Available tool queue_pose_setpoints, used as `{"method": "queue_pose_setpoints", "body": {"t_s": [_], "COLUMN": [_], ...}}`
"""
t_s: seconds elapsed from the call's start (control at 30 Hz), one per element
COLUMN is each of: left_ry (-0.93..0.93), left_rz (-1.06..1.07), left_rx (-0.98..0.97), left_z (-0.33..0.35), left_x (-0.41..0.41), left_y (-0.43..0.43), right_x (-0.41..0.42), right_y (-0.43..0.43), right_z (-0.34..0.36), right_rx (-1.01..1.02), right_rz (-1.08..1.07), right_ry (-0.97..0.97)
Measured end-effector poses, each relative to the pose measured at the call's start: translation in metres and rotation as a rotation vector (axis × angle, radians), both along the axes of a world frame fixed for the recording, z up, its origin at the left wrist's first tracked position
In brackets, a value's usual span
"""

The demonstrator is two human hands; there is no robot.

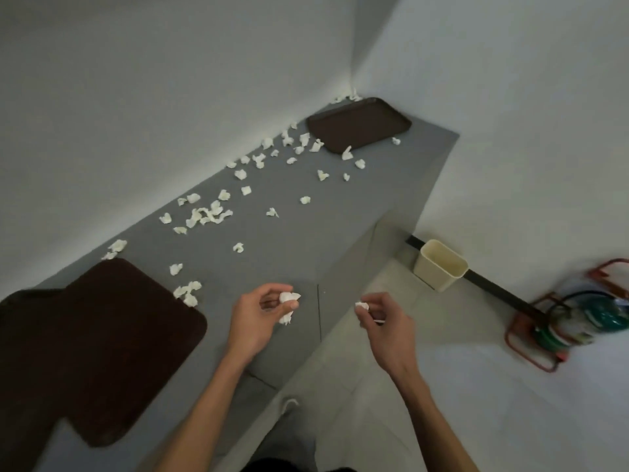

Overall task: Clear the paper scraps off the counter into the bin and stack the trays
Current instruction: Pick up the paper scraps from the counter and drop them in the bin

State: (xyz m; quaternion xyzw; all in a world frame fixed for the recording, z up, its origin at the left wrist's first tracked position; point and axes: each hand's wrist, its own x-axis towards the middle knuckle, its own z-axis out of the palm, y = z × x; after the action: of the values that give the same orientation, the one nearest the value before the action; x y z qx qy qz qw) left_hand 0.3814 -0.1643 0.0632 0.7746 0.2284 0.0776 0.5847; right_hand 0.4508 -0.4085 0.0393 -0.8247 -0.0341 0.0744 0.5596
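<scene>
Trays: three, all brown. One far tray (357,126), one near tray (112,342) and one left-edge tray (20,335), which overlaps the near tray. Paper scraps (211,212): several dozen loose on the counter (272,260); exact count indeterminate. Bin (440,265): one. Hands: two, left hand (258,315) and right hand (384,321), each pinching scraps.

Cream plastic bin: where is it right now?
Head view, right side: the cream rectangular plastic bin stands on the floor against the white wall, below the front edge of the grey counter, beyond the right hand.
</scene>
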Motion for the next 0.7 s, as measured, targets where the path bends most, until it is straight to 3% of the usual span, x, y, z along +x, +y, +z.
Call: {"method": "queue_pose_setpoints", "body": {"t_s": [0.43,0.7], "left_ry": [0.072,0.162], "left_rz": [-0.426,-0.515], "left_rx": [-0.075,-0.02], "left_z": [-0.05,-0.092], "left_x": [0.335,0.489], "left_y": [-0.141,-0.225], "right_x": [0.208,0.332], "right_y": [-0.134,-0.213], "right_z": [-0.026,-0.06], "right_rx": [-0.053,-0.062], "right_rz": [-0.425,-0.546], "right_ry": [0.14,0.209]}}
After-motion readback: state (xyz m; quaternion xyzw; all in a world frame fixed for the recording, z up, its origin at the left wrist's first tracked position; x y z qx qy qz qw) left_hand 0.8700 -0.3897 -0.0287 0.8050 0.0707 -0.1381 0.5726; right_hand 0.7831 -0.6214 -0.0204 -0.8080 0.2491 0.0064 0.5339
